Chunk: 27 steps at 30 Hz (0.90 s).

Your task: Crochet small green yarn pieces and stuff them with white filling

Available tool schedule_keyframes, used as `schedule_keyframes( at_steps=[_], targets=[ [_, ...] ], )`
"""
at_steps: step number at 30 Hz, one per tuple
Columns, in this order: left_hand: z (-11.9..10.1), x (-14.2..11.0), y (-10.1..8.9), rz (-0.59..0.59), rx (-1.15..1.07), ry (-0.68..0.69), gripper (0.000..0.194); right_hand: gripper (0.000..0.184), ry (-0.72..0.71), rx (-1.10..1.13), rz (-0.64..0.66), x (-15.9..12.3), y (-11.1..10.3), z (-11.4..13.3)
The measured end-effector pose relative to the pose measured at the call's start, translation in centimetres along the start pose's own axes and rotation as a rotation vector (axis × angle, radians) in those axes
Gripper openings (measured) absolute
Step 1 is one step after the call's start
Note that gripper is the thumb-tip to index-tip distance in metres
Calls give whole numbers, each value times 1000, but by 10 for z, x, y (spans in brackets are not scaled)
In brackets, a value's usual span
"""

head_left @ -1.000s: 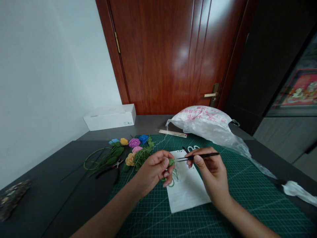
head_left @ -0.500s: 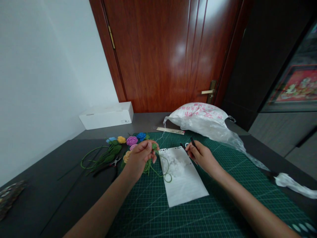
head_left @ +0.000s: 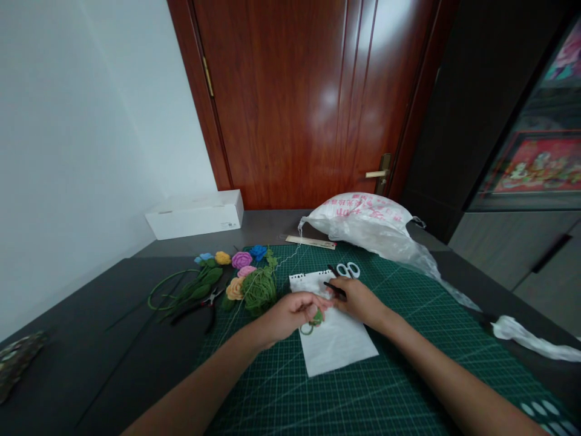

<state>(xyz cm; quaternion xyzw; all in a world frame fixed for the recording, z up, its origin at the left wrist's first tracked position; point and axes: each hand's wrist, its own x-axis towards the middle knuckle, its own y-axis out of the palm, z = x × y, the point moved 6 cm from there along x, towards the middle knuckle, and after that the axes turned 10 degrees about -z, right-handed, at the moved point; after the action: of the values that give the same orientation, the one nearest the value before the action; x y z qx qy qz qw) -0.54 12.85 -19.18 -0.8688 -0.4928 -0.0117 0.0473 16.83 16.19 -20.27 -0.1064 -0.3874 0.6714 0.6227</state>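
Observation:
My left hand (head_left: 294, 315) is closed on a small green crocheted piece (head_left: 318, 317), from which a loop of green yarn (head_left: 307, 329) hangs over a white notebook sheet (head_left: 338, 350). Close beside it, over the same sheet, my right hand (head_left: 358, 301) grips a slim black pen-like tool (head_left: 333, 287); its tip is too small to identify. The fingers of both hands nearly meet. To the left of the sheet lies a ball of green yarn (head_left: 259, 290). White-handled scissors (head_left: 348, 270) rest just beyond my right hand.
Crocheted flowers, including a purple one (head_left: 241, 260), lie at the left beside pliers (head_left: 211, 301) and green stems (head_left: 200, 284). A green cutting mat (head_left: 408, 363) covers the desk. At the back are a white box (head_left: 195, 215), a ruler (head_left: 311, 242) and a plastic bag (head_left: 363, 218).
My left hand has moved right and nearer with the green piece, uncovering the yarn ball. My right hand has come down and left with the black tool, bringing the hands together over the sheet.

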Motion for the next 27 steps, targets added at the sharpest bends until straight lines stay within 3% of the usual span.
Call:
schedule_keyframes(
  at_steps=[3,6,10,15,19,21,27],
  targets=[
    [9,3,-3,-14,86,9,49,13,39,49,-49,2,2,-1],
    [10,9,-15,-94,137,56,49,5,102,131,-173,7,-12,-10],
    [4,15,-35,-252,119,108,48,22,198,308,-309,12,-32,-21],
    [-13,12,-48,-389,-100,115,41,43,302,645,-178,7,-24,-4],
    [-34,2,-43,-429,-129,191,32,51,340,862,-35,-2,-12,24],
    [-39,-1,-35,-401,-188,187,25,52,351,934,16,-6,-7,35],
    [-31,-6,-4,-120,-530,-71,25,49,372,1052,84,-14,0,55]
  ],
)
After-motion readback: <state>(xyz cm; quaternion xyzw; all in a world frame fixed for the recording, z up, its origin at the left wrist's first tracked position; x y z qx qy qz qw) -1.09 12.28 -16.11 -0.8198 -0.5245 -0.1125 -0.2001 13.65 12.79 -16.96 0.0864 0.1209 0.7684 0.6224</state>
